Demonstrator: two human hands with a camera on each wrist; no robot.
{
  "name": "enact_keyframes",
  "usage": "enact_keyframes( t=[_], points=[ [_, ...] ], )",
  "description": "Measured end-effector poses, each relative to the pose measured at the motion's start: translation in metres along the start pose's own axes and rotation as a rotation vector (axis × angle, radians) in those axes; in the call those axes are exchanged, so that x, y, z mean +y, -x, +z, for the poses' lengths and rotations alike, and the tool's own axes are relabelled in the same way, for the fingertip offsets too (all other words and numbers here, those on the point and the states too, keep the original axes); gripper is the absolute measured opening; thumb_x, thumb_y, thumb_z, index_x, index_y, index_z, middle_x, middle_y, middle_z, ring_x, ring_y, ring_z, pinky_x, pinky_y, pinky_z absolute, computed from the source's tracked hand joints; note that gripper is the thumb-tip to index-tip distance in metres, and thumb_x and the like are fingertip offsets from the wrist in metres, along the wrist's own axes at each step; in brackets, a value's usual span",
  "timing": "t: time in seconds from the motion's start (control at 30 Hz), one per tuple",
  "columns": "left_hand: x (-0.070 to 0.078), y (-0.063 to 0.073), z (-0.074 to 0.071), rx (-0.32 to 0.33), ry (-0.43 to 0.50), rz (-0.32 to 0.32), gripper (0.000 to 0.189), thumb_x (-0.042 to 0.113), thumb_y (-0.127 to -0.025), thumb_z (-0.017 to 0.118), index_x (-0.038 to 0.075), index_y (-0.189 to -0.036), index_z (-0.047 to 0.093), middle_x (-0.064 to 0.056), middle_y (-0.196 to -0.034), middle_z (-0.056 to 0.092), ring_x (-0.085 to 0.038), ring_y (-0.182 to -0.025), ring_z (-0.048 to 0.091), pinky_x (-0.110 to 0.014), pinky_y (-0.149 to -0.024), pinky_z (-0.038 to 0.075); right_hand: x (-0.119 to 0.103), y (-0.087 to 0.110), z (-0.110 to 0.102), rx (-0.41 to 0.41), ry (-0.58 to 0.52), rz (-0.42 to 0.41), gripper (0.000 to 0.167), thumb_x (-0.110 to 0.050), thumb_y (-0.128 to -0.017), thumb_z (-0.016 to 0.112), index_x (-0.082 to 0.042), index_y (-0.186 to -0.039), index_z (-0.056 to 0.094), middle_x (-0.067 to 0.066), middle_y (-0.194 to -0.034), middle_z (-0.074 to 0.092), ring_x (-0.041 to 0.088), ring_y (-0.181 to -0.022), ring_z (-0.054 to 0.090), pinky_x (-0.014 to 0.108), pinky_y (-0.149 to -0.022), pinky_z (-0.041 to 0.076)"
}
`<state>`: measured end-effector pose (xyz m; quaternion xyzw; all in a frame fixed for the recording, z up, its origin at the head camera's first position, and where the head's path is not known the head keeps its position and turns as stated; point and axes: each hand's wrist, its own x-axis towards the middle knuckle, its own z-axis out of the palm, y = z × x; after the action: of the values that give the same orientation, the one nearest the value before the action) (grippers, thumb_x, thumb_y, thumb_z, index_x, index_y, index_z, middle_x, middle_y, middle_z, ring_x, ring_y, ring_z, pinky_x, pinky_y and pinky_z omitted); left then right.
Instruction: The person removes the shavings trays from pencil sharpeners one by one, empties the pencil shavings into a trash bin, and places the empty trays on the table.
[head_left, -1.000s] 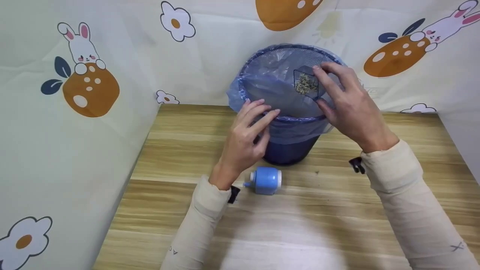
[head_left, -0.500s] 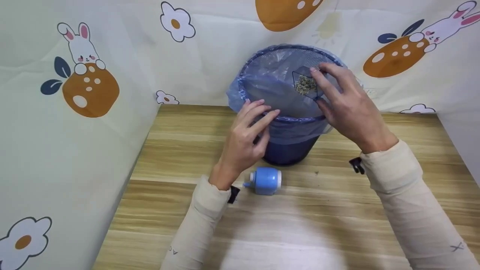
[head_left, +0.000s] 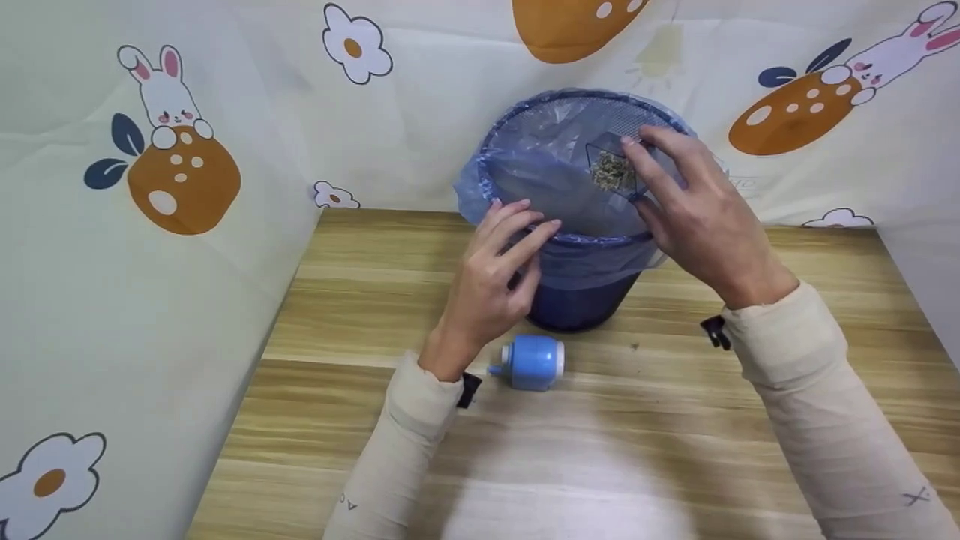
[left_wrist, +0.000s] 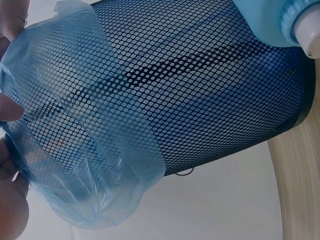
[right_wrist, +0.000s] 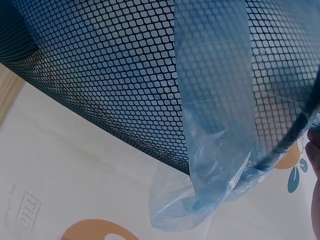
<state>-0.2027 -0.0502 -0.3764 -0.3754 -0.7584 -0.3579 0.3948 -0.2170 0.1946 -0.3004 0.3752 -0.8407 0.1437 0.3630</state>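
At the near left rim of a dark blue mesh trash bin (head_left: 577,304), my left hand (head_left: 487,281) holds the edge, with fingers over the top and thumb on the outer side. A thin blue bag (head_left: 600,262) lines the bin and folds down over its rim. My right hand (head_left: 709,217) pinches a small clear plastic shavings tray (head_left: 606,142) above the bin's mouth. The tray is tilted, its open side facing my head camera, with pencil shavings (head_left: 613,171) inside. In the right wrist view, only part of my right hand (right_wrist: 315,155) shows at the right edge.
A blue and white pencil sharpener (head_left: 534,362) lies on the wooden tabletop (head_left: 322,420) just in front of the bin. Tiny dark specks (head_left: 634,346) lie to its right. A printed cloth backdrop (head_left: 420,127) rises close behind the bin.
The tray and right-hand fingers have shifted very slightly to the left. The shavings are still inside the tray. My left hand and the bin have stayed in place.
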Motion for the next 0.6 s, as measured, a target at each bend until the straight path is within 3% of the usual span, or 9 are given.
enact_keyframes(
  t=[0.6],
  points=[
    [0.0007, 0.0004, -0.0006, -0.008, -0.008, -0.012, 0.036, -0.003, -0.089, 0.057, 0.005, -0.122, 0.070, -0.014, -0.120, 0.064, -0.031, -0.127, 0.053, -0.052, -0.116, 0.033, 0.0010, -0.0006, 0.0056, 0.096, 0.009, -0.078, 0.054, 0.013, -0.086, 0.063, -0.002, -0.137, 0.054, 0.024, -0.133, 0.053, 0.044, -0.117, 0.054, 0.048, -0.106, 0.045]
  ],
)
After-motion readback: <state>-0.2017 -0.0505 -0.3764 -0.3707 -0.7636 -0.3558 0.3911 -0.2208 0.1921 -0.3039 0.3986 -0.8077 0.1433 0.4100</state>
